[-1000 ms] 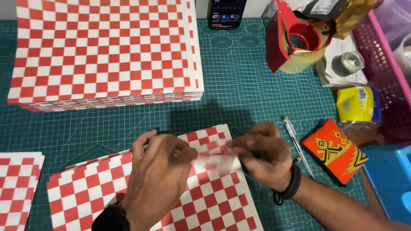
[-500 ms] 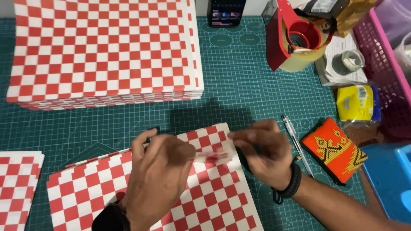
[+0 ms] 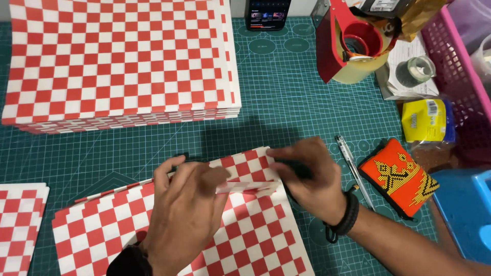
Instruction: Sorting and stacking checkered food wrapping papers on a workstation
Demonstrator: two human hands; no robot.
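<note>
Green cutting mat (image 3: 286, 97) carries everything. Big stack of red-and-white checkered sheets (image 3: 120, 61) fills the far left corner, smaller checkered pile (image 3: 20, 225) at the near left edge. Far edge: one dark phone (image 3: 268, 13). Far right corner: one red tape dispenser (image 3: 348, 43) with a yellowish roll, one small tape roll (image 3: 415, 69) on papers, pink basket (image 3: 458, 66) along the right edge. Below that, one yellow packet (image 3: 424, 120), one orange beaded pouch (image 3: 399, 176), one pen (image 3: 353, 168) lying just beside the right hand, blue tray (image 3: 465, 214) at the near right corner. Nothing sits between the hands and the sheet; the pen is the closest clutter, not touching.

Checkered sheet (image 3: 245, 240) being worked lies flat at the near edge, centre, tilted slightly. Its far corner is folded over between the two hands.

Left hand (image 3: 186, 214) lies palm down on the sheet, fingers (image 3: 197, 176) spread and curled, tips pressing the folded edge. Right hand (image 3: 309, 179) comes in from the right, thumb and fingers pinched shut on the folded corner; black band on that wrist. Motion blur at the fold, so exact finger contact is unclear.

Count: two hands, one loose sheet, two stacks, one pen, one pouch.
</note>
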